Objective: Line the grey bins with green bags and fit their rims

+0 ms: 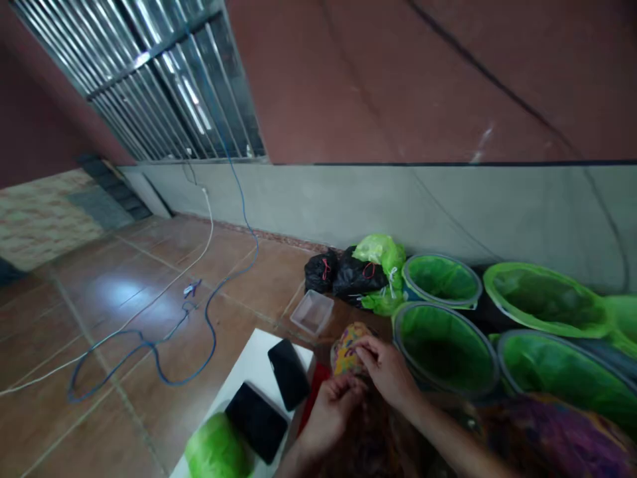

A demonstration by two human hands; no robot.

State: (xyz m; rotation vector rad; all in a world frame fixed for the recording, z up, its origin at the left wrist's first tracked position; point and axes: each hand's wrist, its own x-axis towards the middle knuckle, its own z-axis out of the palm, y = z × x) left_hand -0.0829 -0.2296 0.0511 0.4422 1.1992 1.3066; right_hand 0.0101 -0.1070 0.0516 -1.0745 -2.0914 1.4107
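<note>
Above a lap covered in patterned cloth (343,352), my two hands are close together. My left hand (332,406) has its thumb and fingers pinched; whatever lies between them is too small or hidden to name. In a similar pinch, my right hand (382,365) sits slightly higher, over the yellow patterned cloth at the knee. What its fingertips grip, if anything, cannot be made out. Left of the hands, a white table (256,358) bears a black phone (288,374), a larger black flat device (256,421) and a bright green plastic bundle (217,450).
To the right stand several bins lined with green bags, one bin (442,345) nearest my right arm. By the wall lie black tied bags (358,275) and a green bag (383,255). A clear plastic tub (312,312) and a blue hose (212,325) are on the tiled floor.
</note>
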